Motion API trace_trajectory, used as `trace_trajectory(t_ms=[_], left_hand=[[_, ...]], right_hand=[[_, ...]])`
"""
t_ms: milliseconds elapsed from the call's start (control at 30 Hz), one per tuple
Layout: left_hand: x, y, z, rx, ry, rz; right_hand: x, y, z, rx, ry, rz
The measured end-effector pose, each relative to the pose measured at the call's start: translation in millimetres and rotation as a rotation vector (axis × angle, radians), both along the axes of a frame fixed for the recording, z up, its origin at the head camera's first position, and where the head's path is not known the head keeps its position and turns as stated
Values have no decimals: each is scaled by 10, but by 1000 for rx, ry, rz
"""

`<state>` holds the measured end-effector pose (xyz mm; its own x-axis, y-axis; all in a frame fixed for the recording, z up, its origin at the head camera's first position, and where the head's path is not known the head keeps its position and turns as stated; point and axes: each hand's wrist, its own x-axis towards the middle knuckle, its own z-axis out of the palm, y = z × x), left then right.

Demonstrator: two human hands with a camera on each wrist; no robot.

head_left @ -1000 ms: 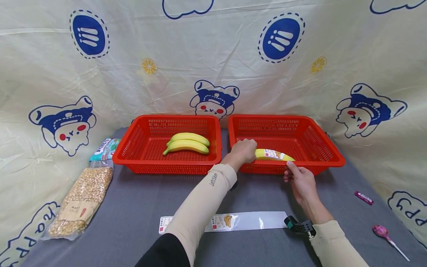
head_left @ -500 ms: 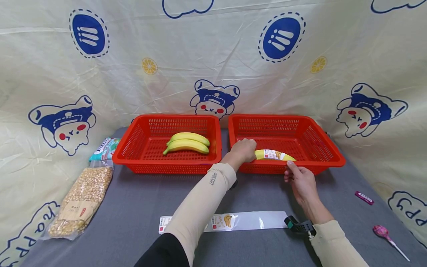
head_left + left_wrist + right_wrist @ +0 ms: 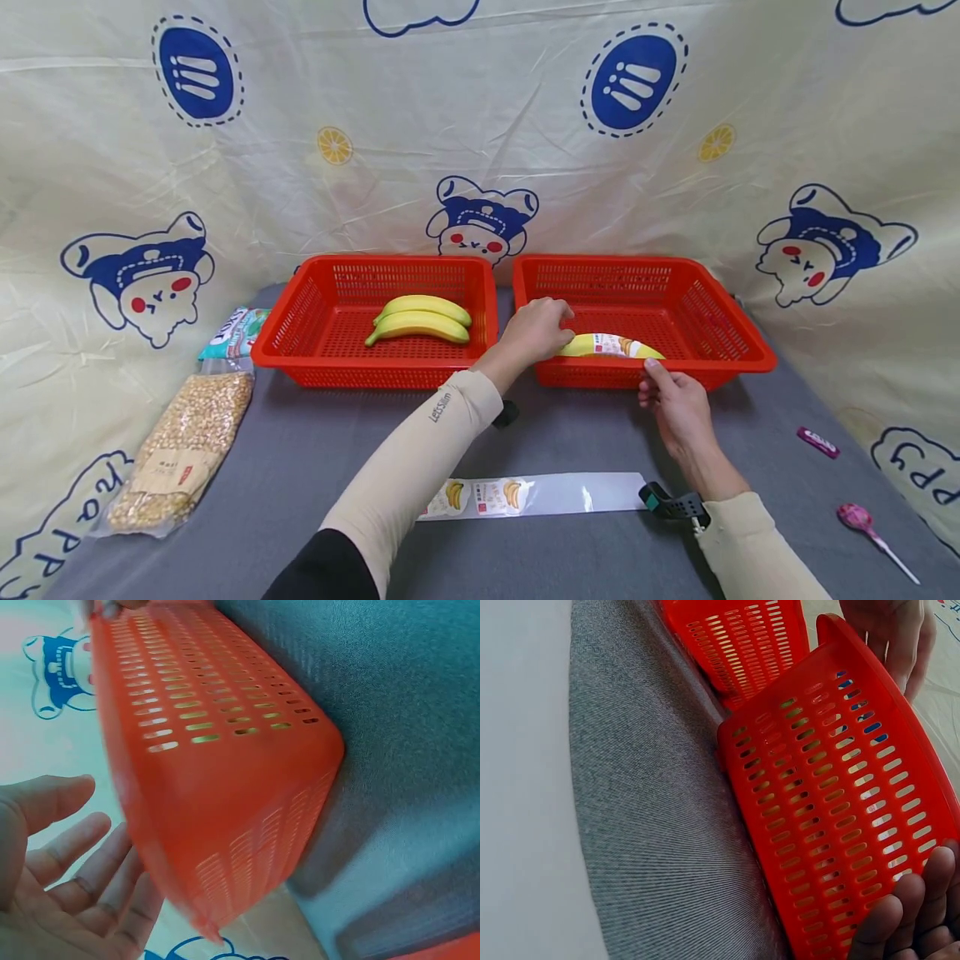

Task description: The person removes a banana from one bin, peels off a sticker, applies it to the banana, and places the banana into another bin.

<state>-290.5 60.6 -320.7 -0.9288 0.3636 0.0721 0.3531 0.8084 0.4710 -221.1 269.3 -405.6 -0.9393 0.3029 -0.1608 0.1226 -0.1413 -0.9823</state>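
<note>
The right hand (image 3: 678, 412) pinches the front rim of a red, slotted plastic basket (image 3: 600, 377); the left hand (image 3: 536, 329), fingers loosely parted and holding nothing, is at the basket's left end. Inside, along the front wall, lies a curved, bright yellow banana (image 3: 581, 345), a white printed label (image 3: 617, 345) across its middle. Beside this basket, a second red slotted basket (image 3: 375, 378) holds two unlabelled yellow bananas (image 3: 420, 326).
</note>
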Motion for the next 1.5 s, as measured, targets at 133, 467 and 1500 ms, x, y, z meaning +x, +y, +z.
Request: trace_trajectory(t_ms=[133,467,1500], left_hand=[[88,-140,59,74,7,-1],[283,-630,145,245,25,53],[-344,-2084,118,171,34,379]], right_hand=[[1,14,9,10,-10,8],[77,-54,43,171,-37,48],[79,-1660,275,675,334,385]])
